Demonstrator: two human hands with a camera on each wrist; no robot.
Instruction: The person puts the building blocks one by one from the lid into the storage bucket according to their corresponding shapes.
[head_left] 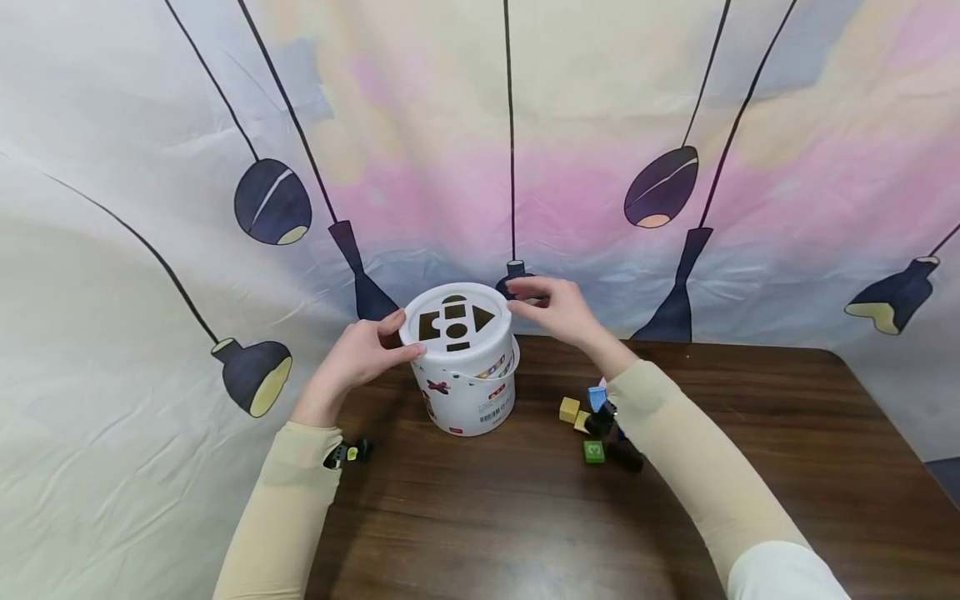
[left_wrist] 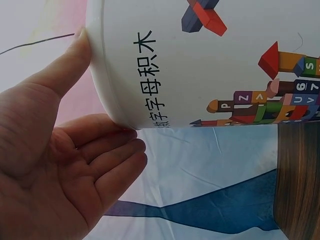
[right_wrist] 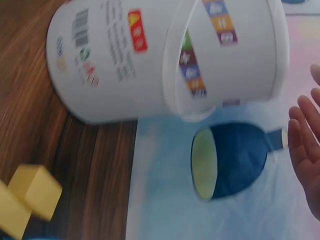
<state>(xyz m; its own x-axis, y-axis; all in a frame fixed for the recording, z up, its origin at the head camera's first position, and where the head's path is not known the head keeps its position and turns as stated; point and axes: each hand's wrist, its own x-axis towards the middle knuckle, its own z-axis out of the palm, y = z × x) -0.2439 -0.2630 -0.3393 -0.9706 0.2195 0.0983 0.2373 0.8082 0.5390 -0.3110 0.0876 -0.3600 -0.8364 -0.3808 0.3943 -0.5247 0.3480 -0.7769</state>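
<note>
A white toy-block bucket (head_left: pixel 468 400) stands upright on the table. Its white lid (head_left: pixel 486 340) is on top, with several cut-out shapes. My left hand (head_left: pixel 360 354) holds the left side of the lid rim, thumb at the front and fingers toward the back. From the left wrist, that hand (left_wrist: pixel 55 145) has its thumb and fingertips on the bucket's (left_wrist: pixel 165 100) rim. Beside the right edge of the lid is my right hand (head_left: pixel 558 308), fingers loosely bent. In the right wrist view a gap separates this hand (right_wrist: pixel 306 145) from the bucket (right_wrist: pixel 135 60), and it holds nothing.
Right of the bucket lie several small blocks: a yellow block (head_left: pixel 569 409), a green block (head_left: pixel 593 452) marked 3, and a blue block (head_left: pixel 597 398). My right forearm partly covers this group. A printed cloth (head_left: pixel 450 167) hangs behind the wooden table (head_left: pixel 480 517).
</note>
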